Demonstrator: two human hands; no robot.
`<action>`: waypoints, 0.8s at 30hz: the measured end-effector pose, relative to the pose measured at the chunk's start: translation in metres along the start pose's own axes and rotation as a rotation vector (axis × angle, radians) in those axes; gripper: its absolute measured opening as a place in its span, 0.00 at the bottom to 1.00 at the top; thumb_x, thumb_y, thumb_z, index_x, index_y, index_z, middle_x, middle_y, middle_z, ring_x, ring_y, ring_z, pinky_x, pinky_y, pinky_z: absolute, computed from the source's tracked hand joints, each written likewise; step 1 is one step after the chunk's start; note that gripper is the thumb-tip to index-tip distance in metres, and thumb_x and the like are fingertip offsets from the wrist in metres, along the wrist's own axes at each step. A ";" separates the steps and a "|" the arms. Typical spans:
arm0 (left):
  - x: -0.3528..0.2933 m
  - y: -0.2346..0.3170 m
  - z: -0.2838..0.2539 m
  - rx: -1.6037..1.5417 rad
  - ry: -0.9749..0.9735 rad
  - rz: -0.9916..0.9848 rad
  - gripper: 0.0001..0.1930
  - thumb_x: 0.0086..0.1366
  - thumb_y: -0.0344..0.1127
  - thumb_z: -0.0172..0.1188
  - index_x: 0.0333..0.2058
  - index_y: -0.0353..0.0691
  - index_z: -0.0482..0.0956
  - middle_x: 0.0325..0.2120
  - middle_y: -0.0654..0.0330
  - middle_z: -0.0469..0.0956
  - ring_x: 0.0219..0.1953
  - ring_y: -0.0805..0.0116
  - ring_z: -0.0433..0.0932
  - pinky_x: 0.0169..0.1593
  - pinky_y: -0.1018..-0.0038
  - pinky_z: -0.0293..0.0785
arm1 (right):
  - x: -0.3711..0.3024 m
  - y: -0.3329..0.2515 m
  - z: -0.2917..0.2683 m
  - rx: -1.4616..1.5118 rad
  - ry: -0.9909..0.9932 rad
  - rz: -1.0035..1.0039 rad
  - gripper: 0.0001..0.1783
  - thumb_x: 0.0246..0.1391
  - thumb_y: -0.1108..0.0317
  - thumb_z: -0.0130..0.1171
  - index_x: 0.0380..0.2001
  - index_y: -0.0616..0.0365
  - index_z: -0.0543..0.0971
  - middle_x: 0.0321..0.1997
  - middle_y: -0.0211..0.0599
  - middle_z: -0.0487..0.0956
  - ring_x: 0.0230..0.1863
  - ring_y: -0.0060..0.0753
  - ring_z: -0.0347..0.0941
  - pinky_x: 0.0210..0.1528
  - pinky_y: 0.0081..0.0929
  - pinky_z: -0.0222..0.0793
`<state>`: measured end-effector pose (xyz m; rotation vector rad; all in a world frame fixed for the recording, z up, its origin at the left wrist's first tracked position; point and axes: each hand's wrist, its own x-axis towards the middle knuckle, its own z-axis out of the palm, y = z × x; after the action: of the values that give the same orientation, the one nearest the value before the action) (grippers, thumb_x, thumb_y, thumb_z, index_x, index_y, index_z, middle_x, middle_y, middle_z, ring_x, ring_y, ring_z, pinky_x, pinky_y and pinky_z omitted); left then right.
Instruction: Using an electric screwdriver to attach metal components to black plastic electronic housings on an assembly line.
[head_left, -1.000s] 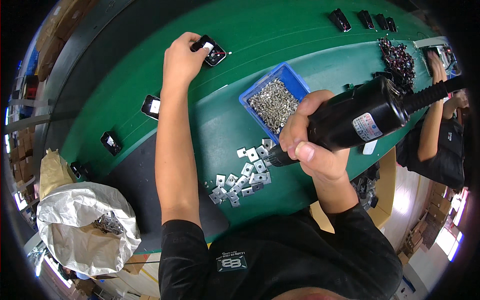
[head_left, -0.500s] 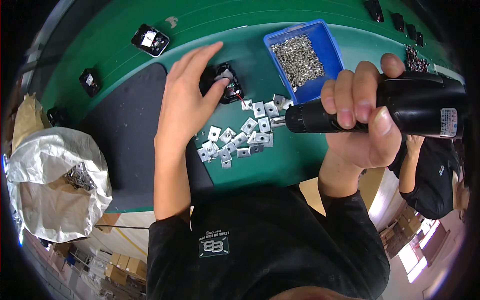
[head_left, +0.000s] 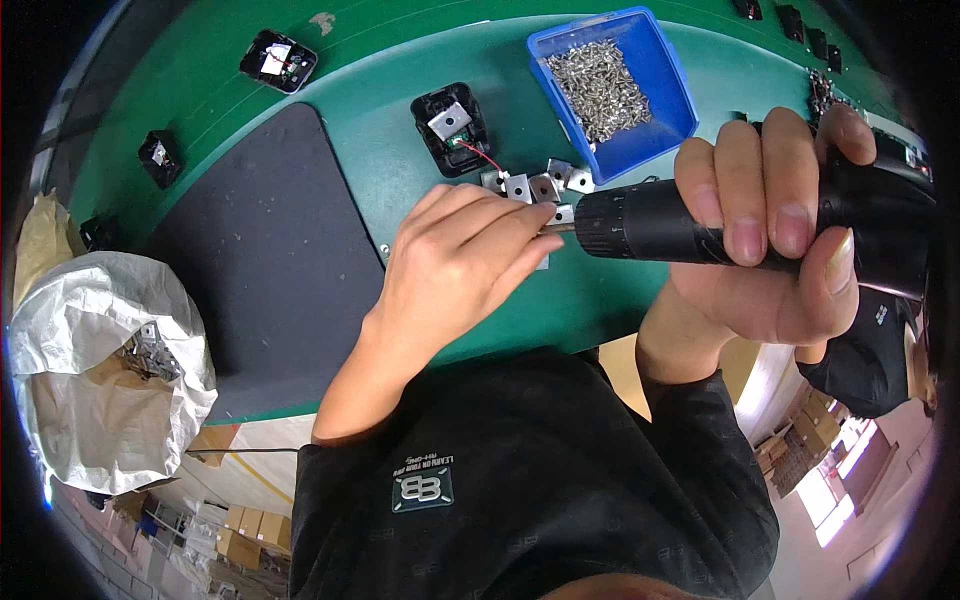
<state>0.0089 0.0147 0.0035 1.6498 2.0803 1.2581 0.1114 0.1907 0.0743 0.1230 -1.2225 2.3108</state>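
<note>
My right hand [head_left: 765, 215] grips a black electric screwdriver [head_left: 645, 222] held level, its bit [head_left: 562, 228] pointing left. Fingers bent together, my left hand [head_left: 450, 250] meets the tip of that bit; its fingertips hide whatever is between them. Beneath and beyond this hand lie square metal plates [head_left: 517, 188] with a hole in each, partly covered by it. Just past them sits an open black plastic housing [head_left: 432, 145] with a metal plate [head_left: 450, 121] in it and a red wire [head_left: 483, 155] running out toward the loose plates.
A blue bin [head_left: 681, 95] of small screws [head_left: 600, 95] stands beyond the screwdriver. A black mat [head_left: 265, 240] covers the table's left, beside a pale sack [head_left: 80, 280] with metal parts. More black housings [head_left: 278, 62] lie along the far green strip. Another person [head_left: 865, 350] is at right.
My left hand has moved right and nearer from beside the housing, its fingers closing at the bit's tip. The housing is now uncovered, with a metal plate visible in it.
</note>
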 end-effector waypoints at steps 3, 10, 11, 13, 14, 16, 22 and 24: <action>-0.003 -0.002 0.002 -0.043 0.046 -0.015 0.12 0.46 0.32 0.68 0.31 0.36 0.81 0.25 0.61 0.79 0.27 0.64 0.76 0.33 0.71 0.70 | 0.002 -0.005 0.002 -0.007 0.000 0.084 0.25 0.51 0.65 0.56 0.52 0.49 0.63 0.30 0.22 0.68 0.29 0.19 0.64 0.38 0.23 0.58; -0.003 0.002 0.008 -0.181 0.041 -0.064 0.11 0.49 0.31 0.67 0.32 0.36 0.81 0.25 0.58 0.79 0.27 0.63 0.77 0.33 0.71 0.71 | -0.002 -0.003 0.000 -0.053 -0.061 -0.038 0.24 0.51 0.65 0.58 0.51 0.50 0.65 0.30 0.22 0.69 0.29 0.20 0.65 0.39 0.23 0.58; -0.003 0.002 0.009 -0.202 0.040 -0.071 0.11 0.49 0.31 0.66 0.33 0.36 0.81 0.25 0.58 0.79 0.27 0.63 0.77 0.34 0.70 0.71 | -0.002 -0.004 0.000 -0.053 -0.059 -0.039 0.24 0.51 0.65 0.58 0.51 0.50 0.65 0.30 0.22 0.69 0.29 0.20 0.65 0.39 0.23 0.58; -0.002 0.004 0.012 -0.224 0.036 -0.075 0.11 0.50 0.31 0.66 0.33 0.36 0.81 0.26 0.58 0.80 0.28 0.63 0.77 0.35 0.70 0.71 | -0.003 -0.007 -0.002 -0.054 -0.084 -0.030 0.24 0.51 0.64 0.59 0.51 0.50 0.65 0.30 0.23 0.69 0.30 0.19 0.65 0.39 0.23 0.58; -0.002 0.004 0.013 -0.242 0.041 -0.074 0.11 0.51 0.31 0.65 0.34 0.35 0.80 0.26 0.58 0.80 0.28 0.63 0.78 0.35 0.70 0.72 | -0.003 -0.008 -0.002 -0.056 -0.084 -0.033 0.24 0.51 0.64 0.59 0.51 0.50 0.65 0.30 0.23 0.69 0.30 0.19 0.65 0.39 0.23 0.58; -0.002 0.002 0.016 -0.259 0.046 -0.070 0.12 0.52 0.32 0.65 0.35 0.35 0.80 0.27 0.58 0.80 0.29 0.62 0.78 0.36 0.70 0.72 | -0.004 -0.011 -0.003 -0.053 -0.114 -0.016 0.25 0.51 0.64 0.60 0.51 0.50 0.65 0.30 0.23 0.69 0.30 0.19 0.65 0.38 0.22 0.58; 0.000 -0.007 0.012 -0.226 0.022 0.051 0.23 0.51 0.41 0.66 0.44 0.34 0.77 0.38 0.55 0.79 0.39 0.58 0.77 0.43 0.68 0.71 | -0.006 -0.014 -0.003 -0.049 -0.138 -0.019 0.25 0.50 0.64 0.61 0.51 0.50 0.66 0.30 0.24 0.69 0.29 0.20 0.65 0.37 0.21 0.58; 0.006 -0.009 -0.004 -0.196 0.034 0.032 0.32 0.49 0.48 0.68 0.46 0.28 0.74 0.42 0.48 0.78 0.42 0.55 0.77 0.48 0.66 0.72 | -0.006 -0.011 -0.003 -0.059 -0.127 -0.032 0.25 0.50 0.64 0.61 0.51 0.50 0.66 0.30 0.24 0.69 0.29 0.20 0.65 0.37 0.22 0.58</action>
<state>-0.0021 0.0181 0.0016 1.5919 1.8861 1.4581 0.1223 0.1957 0.0791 0.2699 -1.3405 2.2665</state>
